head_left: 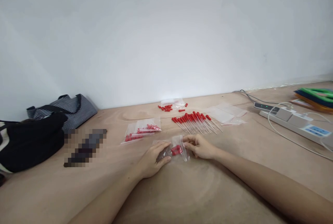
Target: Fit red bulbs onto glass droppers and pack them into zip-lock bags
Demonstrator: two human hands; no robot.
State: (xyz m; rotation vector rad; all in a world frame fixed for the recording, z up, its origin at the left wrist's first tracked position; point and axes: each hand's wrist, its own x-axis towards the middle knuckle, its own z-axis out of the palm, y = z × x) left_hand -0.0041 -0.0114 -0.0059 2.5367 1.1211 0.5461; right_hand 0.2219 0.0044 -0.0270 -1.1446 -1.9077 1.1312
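Note:
A small clear zip bag (184,152) with red rubber bulbs (176,150) inside lies between my hands, low over the table. Its left side is gripped by my left hand (154,158), thumb and fingers around the plastic. My right hand (197,146) pinches the right edge, fingers bent inward. Just beyond them spreads a row of droppers (194,120) with red bulbs and thin clear stems. To the left, several filled zip bags (142,130) overlap, red bulbs showing through.
Loose red bulbs (168,108) lie by a clear bag (174,102) near the wall. Flat zip bags (226,113) rest right of the droppers. A power strip (299,123) with cables stands at right, coloured items (316,95) behind. Striped (75,111) and black (39,140) bags sit left.

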